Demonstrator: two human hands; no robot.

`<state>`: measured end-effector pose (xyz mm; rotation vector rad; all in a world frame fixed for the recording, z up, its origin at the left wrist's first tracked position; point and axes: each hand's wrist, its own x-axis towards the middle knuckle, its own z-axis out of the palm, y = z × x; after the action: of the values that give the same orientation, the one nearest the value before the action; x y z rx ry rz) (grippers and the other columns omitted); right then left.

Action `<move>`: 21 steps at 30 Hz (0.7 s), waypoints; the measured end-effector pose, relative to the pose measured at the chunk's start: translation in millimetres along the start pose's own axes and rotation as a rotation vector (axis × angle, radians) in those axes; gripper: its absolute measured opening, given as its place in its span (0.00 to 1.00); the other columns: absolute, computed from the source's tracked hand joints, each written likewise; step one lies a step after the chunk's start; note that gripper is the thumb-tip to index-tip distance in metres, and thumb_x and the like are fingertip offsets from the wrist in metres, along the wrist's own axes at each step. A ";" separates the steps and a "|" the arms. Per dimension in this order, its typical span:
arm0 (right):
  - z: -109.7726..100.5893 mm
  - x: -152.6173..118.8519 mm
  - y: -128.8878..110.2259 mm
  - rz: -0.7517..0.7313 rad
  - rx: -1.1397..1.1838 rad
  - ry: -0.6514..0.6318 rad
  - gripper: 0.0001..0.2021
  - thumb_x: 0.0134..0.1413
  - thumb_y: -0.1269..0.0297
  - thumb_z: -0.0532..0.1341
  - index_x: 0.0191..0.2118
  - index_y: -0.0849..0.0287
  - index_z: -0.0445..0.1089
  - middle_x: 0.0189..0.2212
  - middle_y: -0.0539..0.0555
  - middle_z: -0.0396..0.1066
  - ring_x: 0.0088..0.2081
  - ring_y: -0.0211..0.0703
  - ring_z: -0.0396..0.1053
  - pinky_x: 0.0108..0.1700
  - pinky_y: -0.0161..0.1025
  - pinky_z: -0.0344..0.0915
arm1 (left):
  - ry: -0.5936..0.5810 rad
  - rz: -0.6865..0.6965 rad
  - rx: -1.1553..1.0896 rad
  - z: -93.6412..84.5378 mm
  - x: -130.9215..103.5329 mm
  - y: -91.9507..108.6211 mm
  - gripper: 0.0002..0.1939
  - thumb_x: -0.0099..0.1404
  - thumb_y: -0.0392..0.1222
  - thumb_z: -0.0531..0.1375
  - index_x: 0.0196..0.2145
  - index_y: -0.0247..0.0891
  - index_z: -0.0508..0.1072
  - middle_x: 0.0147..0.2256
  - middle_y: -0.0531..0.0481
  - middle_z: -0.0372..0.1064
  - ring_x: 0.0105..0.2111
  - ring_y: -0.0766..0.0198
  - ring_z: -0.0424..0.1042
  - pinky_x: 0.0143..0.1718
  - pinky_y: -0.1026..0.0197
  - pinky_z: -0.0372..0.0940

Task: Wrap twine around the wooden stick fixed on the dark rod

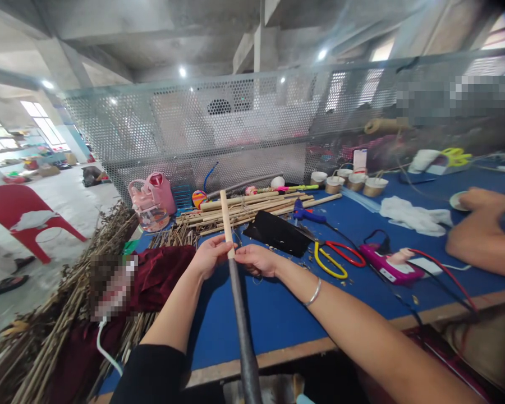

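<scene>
My left hand (214, 255) is closed around a wooden stick (225, 216), which has a pale bare upper end. Below my fingers a dark grey covering (240, 314) runs down the stick towards me, past the table's front edge. From the other side my right hand (256, 260) pinches the stick where the pale wood meets the covering. A thin dark loop hangs under the right fingers; what it is I cannot tell. Just beyond that hand lie a black cloth piece (278, 233) and scissors (331, 262) with yellow and red handles.
Behind the hands lie several pale sticks (252, 210) and a blue glue gun (309, 213). A magenta power strip (389, 264) with cords is at right, near another person's arm (483, 241). Dry stalks (63, 292) and dark red cloth (164, 278) cover the left side.
</scene>
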<state>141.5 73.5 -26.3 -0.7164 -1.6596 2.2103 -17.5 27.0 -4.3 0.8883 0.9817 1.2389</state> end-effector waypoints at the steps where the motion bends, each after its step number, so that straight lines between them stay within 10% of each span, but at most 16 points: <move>1: -0.6 -0.5 -0.2 -0.006 -0.009 0.009 0.18 0.42 0.51 0.64 0.27 0.60 0.58 0.09 0.38 0.44 0.12 0.25 0.37 0.13 0.28 0.35 | -0.005 -0.001 -0.010 0.3 -0.8 0.1 0.19 0.44 0.40 0.69 0.34 0.32 0.72 0.28 0.47 0.72 0.23 0.68 0.69 0.27 0.65 0.63; 13: 4.9 -5.8 -4.2 0.021 -0.018 0.032 0.19 0.42 0.50 0.63 0.27 0.61 0.60 0.09 0.38 0.46 0.11 0.26 0.39 0.12 0.27 0.36 | 0.077 -0.031 -0.046 8.0 -14.4 -1.8 0.17 0.47 0.39 0.68 0.36 0.34 0.70 0.24 0.55 0.66 0.20 0.73 0.65 0.22 0.70 0.60; 21: 0.1 -4.9 -3.8 0.017 -0.037 0.009 0.19 0.45 0.51 0.63 0.34 0.64 0.67 0.10 0.39 0.46 0.11 0.25 0.38 0.12 0.28 0.35 | 0.003 -0.353 -0.339 12.0 -37.2 -11.3 0.12 0.49 0.28 0.54 0.34 0.33 0.66 0.25 0.48 0.69 0.26 0.61 0.74 0.28 0.61 0.69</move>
<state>145.3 72.1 -21.6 -0.7517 -1.6997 2.1897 -4.6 -11.5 -6.6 0.4263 0.8543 1.0609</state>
